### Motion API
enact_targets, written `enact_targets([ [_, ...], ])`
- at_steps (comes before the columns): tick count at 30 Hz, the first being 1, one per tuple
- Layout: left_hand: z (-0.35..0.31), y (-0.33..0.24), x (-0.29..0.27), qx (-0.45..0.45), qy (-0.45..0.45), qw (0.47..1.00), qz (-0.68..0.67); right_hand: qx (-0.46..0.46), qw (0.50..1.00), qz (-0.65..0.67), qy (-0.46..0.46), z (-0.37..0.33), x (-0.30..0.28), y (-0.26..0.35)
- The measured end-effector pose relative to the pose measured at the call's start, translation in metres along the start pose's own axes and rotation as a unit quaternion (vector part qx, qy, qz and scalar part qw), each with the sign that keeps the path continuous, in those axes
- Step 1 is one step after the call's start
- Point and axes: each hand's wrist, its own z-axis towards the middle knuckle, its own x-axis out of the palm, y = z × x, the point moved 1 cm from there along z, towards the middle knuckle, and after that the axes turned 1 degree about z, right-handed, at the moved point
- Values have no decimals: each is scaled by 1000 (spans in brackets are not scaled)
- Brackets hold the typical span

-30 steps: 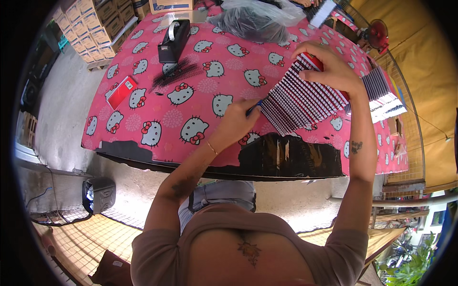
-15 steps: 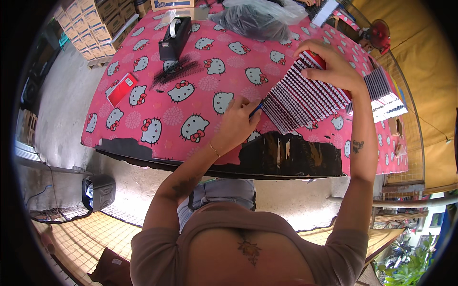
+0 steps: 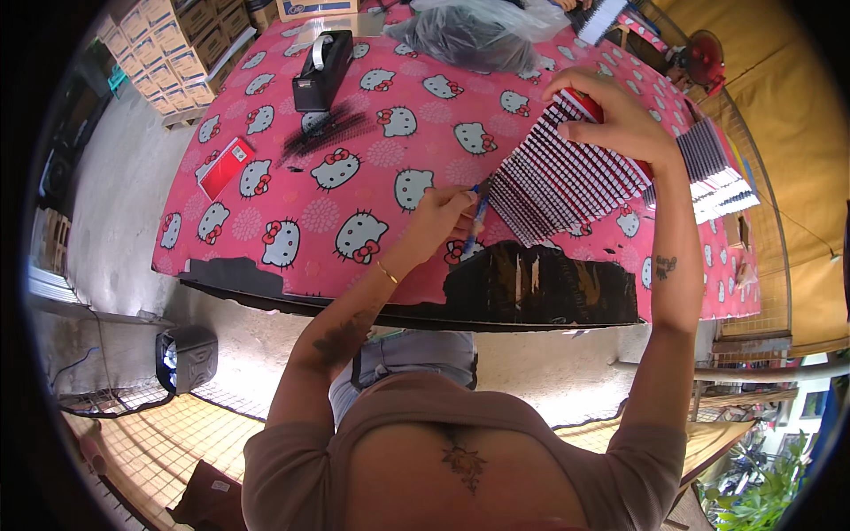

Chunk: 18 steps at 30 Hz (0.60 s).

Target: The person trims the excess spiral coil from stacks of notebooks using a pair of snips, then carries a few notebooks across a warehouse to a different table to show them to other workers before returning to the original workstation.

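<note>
- Two hands in play: right hand [image 3: 624,124] has thumb and fingers hooked over the far end of the spiral notebook stack [image 3: 567,181]; left hand [image 3: 440,217] is curled round a blue-handled tool [image 3: 478,215] just beside the stack's left corner.
- Biggest risk imo: if the right grip slackens, the stack could fan out or slide, since nothing else is holding it.
- Tool slipping might snag a coil too. Can't tell if its tip is touching.
- Stack sits askew on the pink table cover [image 3: 372,190], right of the left hand, partly under the right.
- Left of the stack: loose black coils [image 3: 328,137], red notebook [image 3: 226,168].
</note>
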Motion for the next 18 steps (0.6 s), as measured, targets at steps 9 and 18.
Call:
enact_targets([
  [9, 2, 0, 1, -5, 18, 1000, 7, -2, 1000, -9, -2, 1, 0, 3],
  [18, 1, -2, 5, -25, 3, 1000, 8, 7, 1000, 3, 4, -1, -1, 3],
])
